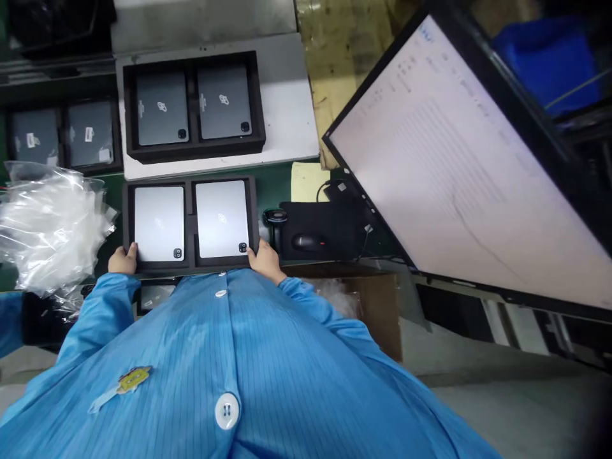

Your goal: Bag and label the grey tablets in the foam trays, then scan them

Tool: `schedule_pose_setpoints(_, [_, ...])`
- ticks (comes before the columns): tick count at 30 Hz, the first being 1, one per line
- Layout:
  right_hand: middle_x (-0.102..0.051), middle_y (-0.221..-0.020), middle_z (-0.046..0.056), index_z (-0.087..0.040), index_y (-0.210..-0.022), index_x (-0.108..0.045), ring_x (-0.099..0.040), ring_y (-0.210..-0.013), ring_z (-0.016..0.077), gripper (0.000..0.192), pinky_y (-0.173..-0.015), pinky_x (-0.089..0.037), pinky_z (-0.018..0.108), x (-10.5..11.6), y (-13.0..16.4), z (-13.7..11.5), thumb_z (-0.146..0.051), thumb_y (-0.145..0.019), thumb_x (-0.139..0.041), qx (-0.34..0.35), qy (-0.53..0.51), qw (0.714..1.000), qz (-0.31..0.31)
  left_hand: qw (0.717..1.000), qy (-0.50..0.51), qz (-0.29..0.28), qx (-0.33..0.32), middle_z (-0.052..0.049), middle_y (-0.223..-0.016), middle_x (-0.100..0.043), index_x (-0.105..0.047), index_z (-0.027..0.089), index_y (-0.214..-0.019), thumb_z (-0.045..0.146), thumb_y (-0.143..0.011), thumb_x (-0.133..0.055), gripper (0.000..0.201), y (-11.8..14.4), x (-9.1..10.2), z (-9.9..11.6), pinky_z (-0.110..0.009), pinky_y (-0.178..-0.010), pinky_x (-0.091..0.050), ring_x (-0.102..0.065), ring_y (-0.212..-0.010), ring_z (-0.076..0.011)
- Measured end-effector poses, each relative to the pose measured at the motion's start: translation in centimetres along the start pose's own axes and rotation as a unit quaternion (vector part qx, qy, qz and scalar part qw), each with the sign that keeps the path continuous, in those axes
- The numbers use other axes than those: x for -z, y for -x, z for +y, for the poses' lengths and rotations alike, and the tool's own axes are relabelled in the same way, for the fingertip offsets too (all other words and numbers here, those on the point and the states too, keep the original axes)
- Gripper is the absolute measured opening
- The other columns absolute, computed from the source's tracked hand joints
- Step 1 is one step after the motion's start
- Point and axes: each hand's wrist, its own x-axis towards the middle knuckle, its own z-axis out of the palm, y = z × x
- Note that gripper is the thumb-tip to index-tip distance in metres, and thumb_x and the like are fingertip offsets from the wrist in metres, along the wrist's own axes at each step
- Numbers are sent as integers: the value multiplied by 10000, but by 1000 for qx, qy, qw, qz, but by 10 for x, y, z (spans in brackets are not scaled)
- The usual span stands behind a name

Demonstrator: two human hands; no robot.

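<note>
A black foam tray [190, 220] lies right in front of me with two silver tablets face down in its two pockets, the left tablet [159, 223] and the right tablet [222, 218]. My left hand [123, 260] grips the tray's near left corner. My right hand [264, 258] grips its near right corner. My blue coat sleeves cover both wrists.
A second tray [194, 148] with two dark grey tablets sits behind on a white board, a third tray [62, 137] at far left. Clear plastic bags [50, 233] pile at left. A barcode scanner [276, 220], a mouse [306, 242] and a large tilted monitor [468, 166] stand at right.
</note>
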Motion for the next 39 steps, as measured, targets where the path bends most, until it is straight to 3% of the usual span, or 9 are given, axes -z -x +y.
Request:
schedule_pose_setpoints(4, [-771,-1213,134,-157,-1352,-651,-734,-1109,291,389,-966,-566,357,1,2,3,-243,-986,-551,33,-47,997,53,999,9,38,36,-239,-1083,-707,-677,69,-1235,505,-1000,-439,550,21,0,-5,-565,-985,-525,-655,-1118,-451])
schedule_pose_setpoints(9, [-775,-1213,121,-177,-1357,-657,-740,-1083,300,432,-962,-584,412,39,-9,0,-361,-1001,-498,135,-110,972,158,988,83,125,31,-206,-1063,-715,-682,88,-1268,494,-1003,-445,540,30,14,10,-501,-918,-527,-669,-1043,-411])
schedule_pose_setpoints(12, [-772,-1168,153,-161,-1311,-669,-727,-1076,325,432,-969,-572,445,74,-60,-25,-414,-1004,-502,149,-87,965,199,982,108,155,9,-224,-1110,-708,-683,38,-1199,426,-1028,-453,482,-17,46,54,-479,-950,-501,-655,-1096,-403])
schedule_pose_setpoints(17, [-757,-1141,189,-130,-1216,-672,-687,-1134,342,360,-1048,-521,481,131,-201,-86,-369,-1002,-508,126,-37,960,248,965,185,163,-85,-280,-1246,-661,-608,-57,-1199,417,-1087,-464,509,-141,97,161,-483,-1070,-423,-612,-1192,-363])
schedule_pose_setpoints(22, [-738,-1149,226,-81,-1180,-657,-682,-1147,336,279,-1072,-492,458,141,-290,-118,-212,-955,-558,7,-5,972,236,974,189,65,-107,-313,-1318,-625,-556,-105,-1256,319,-1084,-511,460,-218,91,220,-511,-1138,-396,-583,-1270,-347])
schedule_pose_setpoints(25, [-739,-1128,230,-68,-1175,-651,-688,-1137,330,273,-1058,-499,445,131,-300,-116,-196,-955,-552,-38,-3,968,249,974,197,51,-100,-275,-1325,-638,-570,-53,-1308,296,-1061,-522,431,-231,75,218,-484,-1140,-416,-588,-1277,-342])
schedule_pose_setpoints(33, [-756,-1013,206,-103,-1082,-686,-709,-1019,323,278,-970,-545,471,129,-296,-98,-302,-980,-520,15,16,969,244,934,340,10,-112,-209,-1307,-663,-602,-9,-1248,259,-1047,-569,336,-249,65,187,-386,-1130,-420,-602,-1254,-287])
schedule_pose_setpoints(36, [-756,-1030,206,-102,-1172,-666,-709,-1038,325,325,-976,-547,476,129,-295,-99,-330,-997,-514,22,19,966,255,936,332,105,-45,-189,-1168,-707,-605,-2,-922,174,-1108,-382,339,-282,75,153,-361,-1173,-389,-575,-1276,-203])
schedule_pose_setpoints(39, [-756,-1095,196,-110,-1334,-598,-705,-1089,326,432,-1007,-540,497,129,-296,-102,-382,-1005,-529,29,4,963,266,966,215,142,-15,-49,-735,-679,-495,139,-635,76,-1079,-324,480,-312,91,99,-260,-1133,-425,-635,-1117,-97])
